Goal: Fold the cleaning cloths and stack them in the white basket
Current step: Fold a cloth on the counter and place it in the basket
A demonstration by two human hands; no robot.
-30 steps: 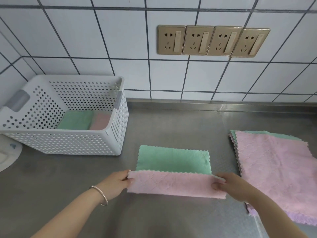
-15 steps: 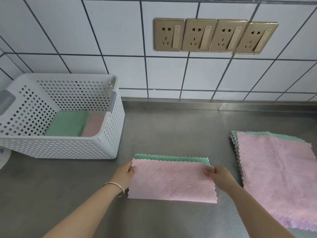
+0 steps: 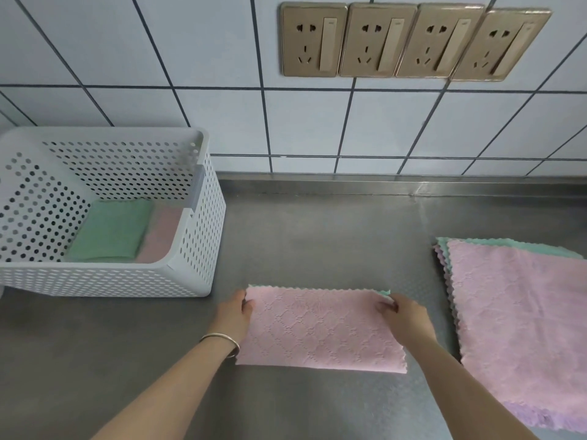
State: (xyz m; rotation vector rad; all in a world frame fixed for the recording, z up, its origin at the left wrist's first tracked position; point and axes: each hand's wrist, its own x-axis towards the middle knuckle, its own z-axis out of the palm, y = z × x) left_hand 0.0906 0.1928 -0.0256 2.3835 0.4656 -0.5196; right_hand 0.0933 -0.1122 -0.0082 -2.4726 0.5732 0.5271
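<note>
Pink microfibre, folded in half into a long rectangle, lies flat on a stainless-steel counter (image 3: pixel 317 236) near its front edge: this is the folded cloth (image 3: pixel 320 331), pink side up, with a sliver of its green underside showing at the far right corner. The left hand (image 3: pixel 233 315), a thin metal bangle (image 3: pixel 222 341) on its wrist, pinches the far left corner of the cloth. The right hand (image 3: pixel 405 317) pinches the far right corner, its fingers curled over the scalloped edge. Toward the counter's left edge stands the white basket (image 3: pixel 193 249), perforated all over, well apart from the cloth in hand. Inside it lie a folded green cloth (image 3: pixel 111 230) and, just beside it to the right, a folded pink cloth (image 3: pixel 162 236), partly hidden by the basket's near wall. At the counter's right edge sits a stack of unfolded cloths (image 3: pixel 521 328), pink on top, with green and lilac edges peeking out from beneath; the right forearm crosses in front of its near left corner. Behind the counter rises a white tiled wall (image 3: pixel 158 58) with dark grout, carrying a row of four gold-coloured sockets (image 3: pixel 413 39).
</note>
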